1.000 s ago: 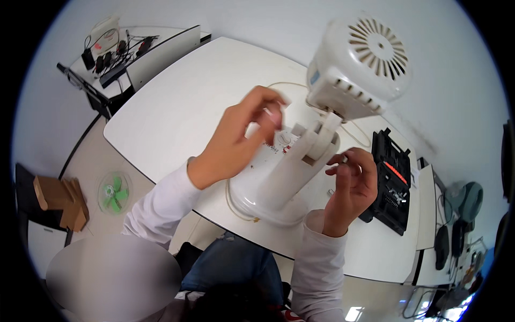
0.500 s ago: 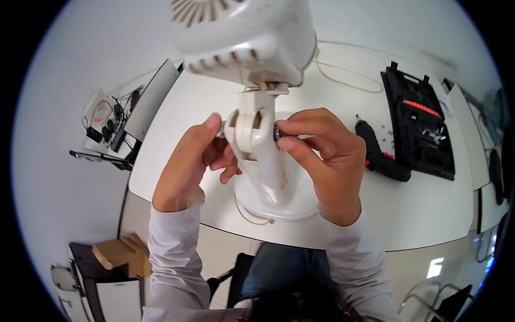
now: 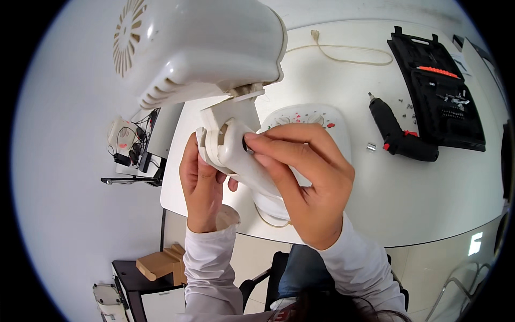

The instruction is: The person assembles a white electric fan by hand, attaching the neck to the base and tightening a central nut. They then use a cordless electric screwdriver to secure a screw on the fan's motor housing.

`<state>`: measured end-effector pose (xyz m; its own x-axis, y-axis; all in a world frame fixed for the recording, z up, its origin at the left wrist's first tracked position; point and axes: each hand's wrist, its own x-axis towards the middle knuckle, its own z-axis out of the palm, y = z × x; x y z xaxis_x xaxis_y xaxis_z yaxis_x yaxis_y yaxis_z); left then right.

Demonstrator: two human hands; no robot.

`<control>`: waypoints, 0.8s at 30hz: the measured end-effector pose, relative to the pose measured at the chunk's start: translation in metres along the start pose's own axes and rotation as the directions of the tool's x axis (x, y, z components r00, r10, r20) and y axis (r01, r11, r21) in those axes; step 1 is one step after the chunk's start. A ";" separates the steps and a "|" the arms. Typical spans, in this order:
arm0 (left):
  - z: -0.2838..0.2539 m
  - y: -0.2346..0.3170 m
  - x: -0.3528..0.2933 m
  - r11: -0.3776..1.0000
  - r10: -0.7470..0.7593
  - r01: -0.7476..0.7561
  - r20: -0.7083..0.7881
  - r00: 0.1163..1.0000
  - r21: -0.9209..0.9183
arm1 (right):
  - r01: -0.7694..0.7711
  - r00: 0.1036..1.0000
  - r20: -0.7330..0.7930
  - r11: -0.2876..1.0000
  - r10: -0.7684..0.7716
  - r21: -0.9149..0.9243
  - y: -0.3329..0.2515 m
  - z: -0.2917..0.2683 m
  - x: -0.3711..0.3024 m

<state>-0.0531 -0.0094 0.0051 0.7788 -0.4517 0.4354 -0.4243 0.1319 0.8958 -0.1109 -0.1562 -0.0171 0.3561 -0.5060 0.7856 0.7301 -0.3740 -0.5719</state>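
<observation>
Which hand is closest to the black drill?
The right hand: it is on the drill side of the fan's white neck. The left hand is on the opposite side, farther away.

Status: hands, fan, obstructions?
Right hand at joint, right side; left hand at its left, fingers partly hidden. Fan head above joint. Drill, case off right.

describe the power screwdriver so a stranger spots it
On the white table, right of the right hand, lies an open black tool case. Just left of it is the power screwdriver. Unlike the boxy case, it has a bent body and narrow metal tip.
</observation>
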 end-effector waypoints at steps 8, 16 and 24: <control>0.000 -0.001 -0.001 0.999 0.007 -0.006 -0.026 1.000 0.043 | -0.463 0.885 0.223 0.829 0.410 0.314 -0.009 -0.012 0.013; -0.007 -0.004 0.002 0.994 0.056 -0.054 -0.014 0.998 0.097 | -0.733 0.676 0.515 0.552 0.527 0.397 -0.003 -0.023 0.032; -0.010 -0.006 0.001 0.997 0.037 -0.036 -0.006 0.999 0.068 | -0.786 0.615 0.593 0.459 0.520 0.413 0.005 -0.024 0.034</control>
<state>-0.0455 -0.0020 0.0010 0.7656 -0.4411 0.4684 -0.4826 0.0878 0.8714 -0.1091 -0.1942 0.0010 0.9444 -0.0451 0.3257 0.2961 0.5475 -0.7827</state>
